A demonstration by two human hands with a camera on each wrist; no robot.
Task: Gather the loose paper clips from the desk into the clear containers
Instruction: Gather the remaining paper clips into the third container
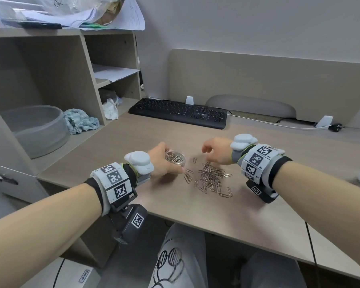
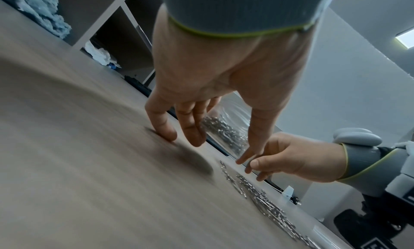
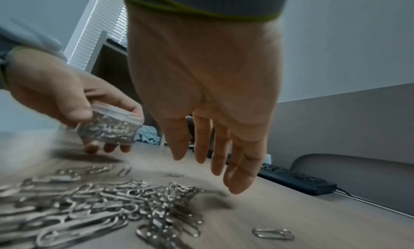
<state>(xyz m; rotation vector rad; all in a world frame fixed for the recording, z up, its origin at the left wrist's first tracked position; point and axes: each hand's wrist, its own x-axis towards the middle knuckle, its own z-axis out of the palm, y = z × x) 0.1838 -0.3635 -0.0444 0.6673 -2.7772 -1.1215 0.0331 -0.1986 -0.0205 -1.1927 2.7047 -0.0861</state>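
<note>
Mid-desk (image 1: 116, 150), toward the front edge, L hand (image 1: 164, 161) gripped the jar (image 1: 175, 157) w/ clips; R hand (image 1: 216, 150) hung slack, empty, over the pile (image 1: 211, 177).

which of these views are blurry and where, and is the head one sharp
Head view: sharp, with wide-angle bending at the edges; the loose silver paper clips read clearly. Left wrist view: the beige wooden desk is smeared with streaks. Right wrist view: the small clear plastic container gripped by the left hand is blurred, as are the nearest clips.
</note>
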